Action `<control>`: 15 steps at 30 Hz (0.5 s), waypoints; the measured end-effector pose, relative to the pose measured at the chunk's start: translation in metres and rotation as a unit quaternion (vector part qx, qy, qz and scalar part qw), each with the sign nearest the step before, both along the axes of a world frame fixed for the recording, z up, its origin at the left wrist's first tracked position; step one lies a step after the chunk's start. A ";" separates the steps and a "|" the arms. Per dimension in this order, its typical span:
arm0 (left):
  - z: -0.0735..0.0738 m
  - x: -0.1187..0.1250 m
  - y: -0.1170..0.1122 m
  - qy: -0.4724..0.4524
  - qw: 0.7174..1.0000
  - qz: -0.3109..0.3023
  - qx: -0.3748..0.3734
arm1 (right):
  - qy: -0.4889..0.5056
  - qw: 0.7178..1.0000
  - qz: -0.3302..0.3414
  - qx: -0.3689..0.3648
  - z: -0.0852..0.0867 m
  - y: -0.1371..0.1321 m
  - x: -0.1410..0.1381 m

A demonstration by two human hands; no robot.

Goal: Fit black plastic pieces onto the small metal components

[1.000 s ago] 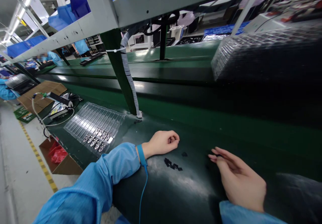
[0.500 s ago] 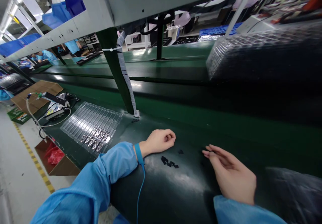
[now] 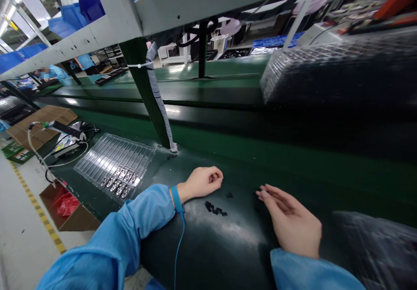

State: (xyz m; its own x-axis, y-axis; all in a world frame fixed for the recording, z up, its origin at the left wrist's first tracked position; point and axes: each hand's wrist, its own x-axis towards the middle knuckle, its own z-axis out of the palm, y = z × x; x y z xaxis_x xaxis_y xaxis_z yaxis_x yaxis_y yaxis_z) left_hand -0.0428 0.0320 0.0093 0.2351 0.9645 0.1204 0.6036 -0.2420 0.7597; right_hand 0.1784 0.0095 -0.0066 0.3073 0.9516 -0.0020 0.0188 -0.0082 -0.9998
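My left hand (image 3: 202,182), with a blue wrist strap (image 3: 176,199) around the wrist, is curled closed just above the table. Its fingers hide whatever may be inside. Several small black pieces (image 3: 215,208) lie in a loose group below it, and a single black piece (image 3: 230,195) lies apart, nearer my right hand. My right hand (image 3: 289,218) is on the right with thumb and fingertips pressed together. A dark speck shows at these fingertips, too small to name. A clear plastic tray (image 3: 112,157) to the left holds several small metallic parts (image 3: 121,179) in its front compartments.
A green post (image 3: 146,94) with a wrapped cable rises behind the tray. Bubble-wrapped goods (image 3: 339,72) stand at back right, and clear plastic wrapping (image 3: 374,246) lies at right. An open carton (image 3: 70,209) with red plastic sits beside the table. A co-worker (image 3: 57,73) is far left.
The whole view has shifted slightly, so things appear a little further left. My right hand has come slightly closer to the black pieces. My left hand keeps its curled pose.
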 end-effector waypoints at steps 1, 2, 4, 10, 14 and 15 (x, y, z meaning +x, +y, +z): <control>0.000 0.000 0.000 0.000 1.000 -0.001 0.000 | 0.000 1.000 -0.001 0.001 -0.001 0.000 0.000; 0.001 0.000 0.000 -0.002 1.000 -0.002 0.001 | 0.000 1.000 -0.001 0.001 -0.002 0.001 0.000; 0.002 0.000 -0.001 -0.009 1.000 -0.004 0.003 | 0.002 1.000 -0.001 0.003 -0.002 0.001 0.001; 0.002 0.000 -0.002 -0.021 1.000 -0.007 0.001 | 0.009 1.000 -0.002 0.022 -0.004 0.001 0.001; 0.001 0.000 -0.003 -0.033 0.999 -0.010 0.005 | -0.005 1.000 0.008 0.023 -0.006 0.001 0.003; 0.001 0.000 -0.003 -0.037 0.999 -0.011 0.005 | -0.007 1.000 0.010 0.024 -0.007 0.001 0.004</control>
